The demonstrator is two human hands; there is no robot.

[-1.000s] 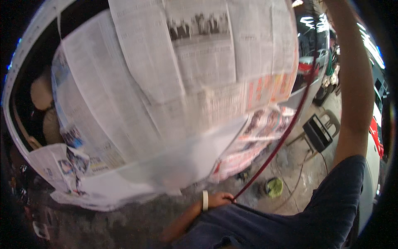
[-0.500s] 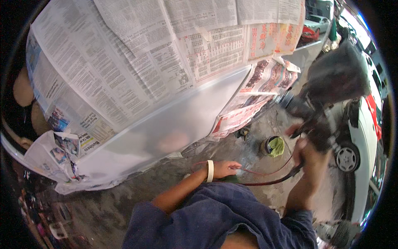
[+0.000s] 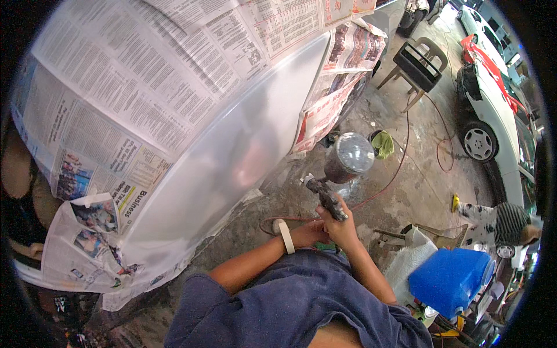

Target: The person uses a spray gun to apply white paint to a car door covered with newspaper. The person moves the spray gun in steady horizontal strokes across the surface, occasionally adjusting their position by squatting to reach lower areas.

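My right hand (image 3: 342, 229) is wrapped round the handle of a dark spray gun (image 3: 328, 200) with a round, clear-lidded cup (image 3: 351, 155) on top. My left hand (image 3: 308, 234), with a pale band at its wrist, meets the right hand low on the gun. Its fingers are curled, and what they hold is hidden. A red air hose (image 3: 380, 191) runs from near my hands across the floor. In front of the gun, to the left, is a glossy whitish car panel (image 3: 226, 151). Newspaper sheets (image 3: 125, 87) cover the car above it and at both ends.
A pot with a green cloth (image 3: 382, 144) stands on the floor past the gun. Farther off is a chair (image 3: 426, 61) with a black part on it. At right are a white car (image 3: 493, 113), a blue jug (image 3: 447, 278) and a bent-over person in a striped top (image 3: 510, 224).
My right hand has brought the spray gun from the far right down and left, close to my body. The left hand now meets it. The view has turned toward the right.
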